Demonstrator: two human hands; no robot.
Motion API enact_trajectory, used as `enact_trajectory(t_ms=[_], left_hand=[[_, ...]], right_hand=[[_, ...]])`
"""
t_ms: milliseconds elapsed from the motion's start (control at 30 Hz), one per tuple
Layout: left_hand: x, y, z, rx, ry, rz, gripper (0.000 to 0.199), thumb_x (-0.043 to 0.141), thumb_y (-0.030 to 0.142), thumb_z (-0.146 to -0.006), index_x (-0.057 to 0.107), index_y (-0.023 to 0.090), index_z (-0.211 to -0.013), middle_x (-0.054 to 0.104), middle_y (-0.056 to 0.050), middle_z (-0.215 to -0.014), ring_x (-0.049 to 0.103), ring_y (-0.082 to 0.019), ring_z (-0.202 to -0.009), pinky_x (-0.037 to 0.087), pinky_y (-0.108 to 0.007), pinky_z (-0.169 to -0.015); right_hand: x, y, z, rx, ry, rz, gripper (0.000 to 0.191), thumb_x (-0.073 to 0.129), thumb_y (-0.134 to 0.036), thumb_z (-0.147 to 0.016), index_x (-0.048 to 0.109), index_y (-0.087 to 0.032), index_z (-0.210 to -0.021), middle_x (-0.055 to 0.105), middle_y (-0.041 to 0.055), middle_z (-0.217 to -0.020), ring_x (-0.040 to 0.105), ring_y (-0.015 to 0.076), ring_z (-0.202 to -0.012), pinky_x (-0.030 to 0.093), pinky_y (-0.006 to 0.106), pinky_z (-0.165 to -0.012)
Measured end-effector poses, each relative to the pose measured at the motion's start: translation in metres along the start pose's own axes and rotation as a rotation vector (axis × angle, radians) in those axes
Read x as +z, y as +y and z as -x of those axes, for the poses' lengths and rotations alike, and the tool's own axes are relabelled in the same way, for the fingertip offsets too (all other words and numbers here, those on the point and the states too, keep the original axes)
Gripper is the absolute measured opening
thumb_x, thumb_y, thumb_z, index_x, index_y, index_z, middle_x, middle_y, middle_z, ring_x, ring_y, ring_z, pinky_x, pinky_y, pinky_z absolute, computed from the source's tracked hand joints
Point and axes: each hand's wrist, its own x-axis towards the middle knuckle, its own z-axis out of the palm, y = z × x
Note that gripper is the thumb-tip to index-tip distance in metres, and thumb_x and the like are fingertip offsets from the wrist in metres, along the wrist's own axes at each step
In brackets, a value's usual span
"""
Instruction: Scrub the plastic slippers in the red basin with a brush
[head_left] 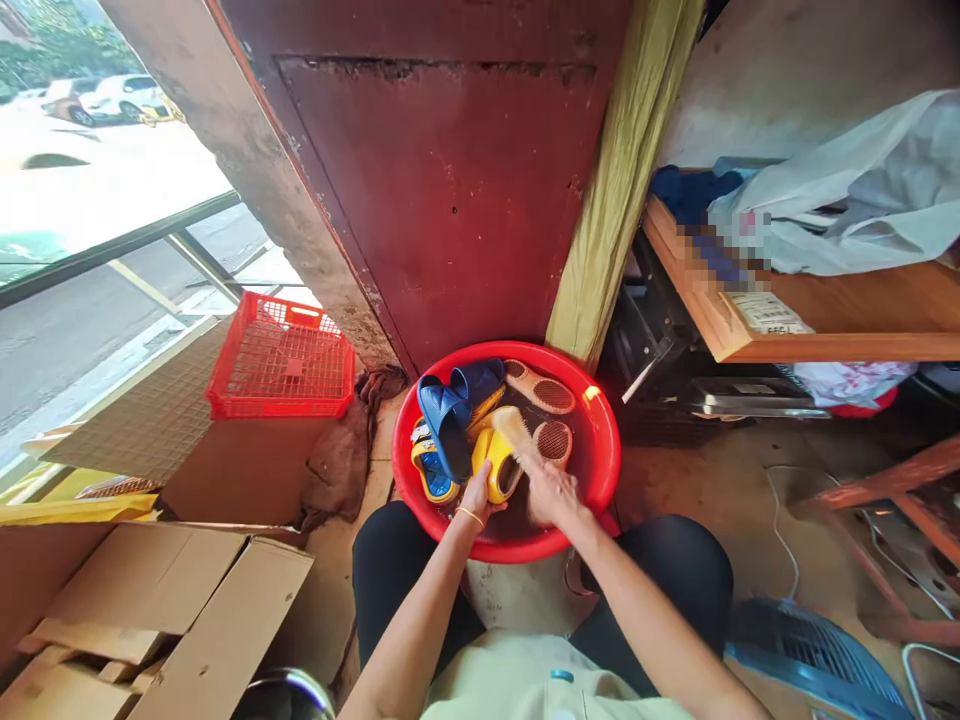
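Observation:
A round red plastic basin [600, 470] sits on the floor between my knees, with dark water in it. My left hand [476, 497] grips a yellow slipper [491, 465] at the basin's near side. My right hand [551, 490] holds a pale wooden scrubbing brush [510, 428] against that slipper, and its bristles are hidden. Beside them lie a pair of dark blue slides [446, 410] and a blue-and-yellow sandal [431, 465]. Two tan slippers with perforated soles [540, 390] rest at the far side.
A red plastic crate [281, 355] and a brown cloth [337, 450] sit left of the basin, with a cardboard box [165, 610] nearer me. A dark red metal wall [442, 170] rises ahead. A wooden shelf [825, 335] and a blue fan [810, 660] are on the right.

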Motion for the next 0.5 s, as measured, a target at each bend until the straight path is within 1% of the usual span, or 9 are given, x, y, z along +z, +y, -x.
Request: enact_trajectory(t_ms=[67, 133, 167, 233, 267, 333, 400, 467, 500], left_hand=[[0.0, 0.004, 0.007, -0.021, -0.006, 0.023, 0.057, 0.06, 0.054, -0.09, 0.058, 0.015, -0.13, 0.072, -0.013, -0.093, 0.072, -0.024, -0.079, 0.056, -0.027, -0.053], [-0.001, 0.01, 0.012, -0.065, -0.08, 0.114, 0.061, 0.056, 0.058, -0.091, 0.056, 0.015, -0.134, 0.073, -0.015, -0.099, 0.073, -0.026, -0.08, 0.057, -0.027, -0.05], [-0.002, 0.012, 0.013, -0.094, -0.133, 0.169, 0.063, 0.053, 0.059, -0.092, 0.055, 0.014, -0.135, 0.073, -0.016, -0.102, 0.073, -0.027, -0.081, 0.057, -0.028, -0.05], [-0.005, 0.017, 0.013, -0.144, -0.207, 0.262, 0.065, 0.049, 0.059, -0.094, 0.054, 0.012, -0.137, 0.073, -0.017, -0.102, 0.074, -0.026, -0.081, 0.057, -0.027, -0.05], [-0.006, 0.019, 0.011, -0.161, -0.224, 0.3, 0.064, 0.048, 0.058, -0.095, 0.054, 0.011, -0.138, 0.074, -0.017, -0.099, 0.073, -0.025, -0.079, 0.056, -0.026, -0.051], [-0.009, 0.021, 0.008, -0.175, -0.225, 0.368, 0.062, 0.048, 0.054, -0.096, 0.052, 0.01, -0.139, 0.074, -0.015, -0.093, 0.072, -0.021, -0.072, 0.054, -0.023, -0.049], [-0.011, 0.023, 0.006, -0.19, -0.231, 0.408, 0.062, 0.049, 0.051, -0.095, 0.051, 0.009, -0.141, 0.075, -0.014, -0.092, 0.071, -0.019, -0.07, 0.051, -0.02, -0.047], [-0.012, 0.024, 0.006, -0.224, -0.273, 0.414, 0.065, 0.048, 0.053, -0.094, 0.051, 0.008, -0.141, 0.075, -0.017, -0.096, 0.073, -0.022, -0.076, 0.049, -0.02, -0.044], [-0.012, 0.025, 0.007, -0.241, -0.298, 0.413, 0.067, 0.047, 0.055, -0.094, 0.051, 0.007, -0.14, 0.074, -0.019, -0.099, 0.073, -0.024, -0.08, 0.049, -0.02, -0.044]], right_hand=[[-0.012, 0.011, -0.02, 0.01, 0.017, -0.031, 0.055, 0.038, -0.019, -0.1, 0.042, -0.022, -0.154, 0.075, 0.0156, -0.109, 0.07, 0.0241, -0.097, 0.05, 0.036, -0.086], [-0.015, 0.016, -0.027, -0.01, 0.034, -0.067, 0.054, 0.035, -0.019, -0.101, 0.04, -0.018, -0.155, 0.074, 0.0147, -0.115, 0.069, 0.0225, -0.103, 0.049, 0.032, -0.089], [-0.011, 0.015, -0.024, -0.038, 0.051, -0.094, 0.055, 0.035, -0.02, -0.101, 0.039, -0.017, -0.155, 0.072, 0.014, -0.121, 0.068, 0.0217, -0.107, 0.049, 0.03, -0.092], [0.005, 0.007, -0.007, -0.128, 0.089, -0.147, 0.056, 0.036, -0.021, -0.1, 0.038, -0.019, -0.156, 0.069, 0.0122, -0.129, 0.066, 0.0211, -0.113, 0.049, 0.028, -0.095], [0.014, 0.002, 0.004, -0.179, 0.098, -0.165, 0.057, 0.037, -0.023, -0.1, 0.038, -0.021, -0.156, 0.068, 0.0115, -0.129, 0.066, 0.0214, -0.112, 0.05, 0.028, -0.095], [0.027, -0.008, 0.021, -0.236, 0.079, -0.142, 0.057, 0.039, -0.027, -0.1, 0.038, -0.027, -0.156, 0.071, 0.0106, -0.121, 0.069, 0.0226, -0.104, 0.053, 0.029, -0.09], [0.027, -0.01, 0.022, -0.2, 0.062, -0.072, 0.057, 0.04, -0.03, -0.1, 0.037, -0.03, -0.157, 0.073, 0.0106, -0.115, 0.07, 0.0231, -0.097, 0.054, 0.029, -0.085], [0.014, -0.004, 0.005, -0.106, 0.092, -0.03, 0.056, 0.037, -0.029, -0.101, 0.036, -0.029, -0.157, 0.073, 0.0118, -0.115, 0.07, 0.0238, -0.098, 0.054, 0.031, -0.085], [0.006, 0.0, -0.006, -0.062, 0.112, -0.036, 0.056, 0.036, -0.026, -0.101, 0.037, -0.027, -0.157, 0.073, 0.0124, -0.114, 0.07, 0.0237, -0.1, 0.053, 0.031, -0.087]])
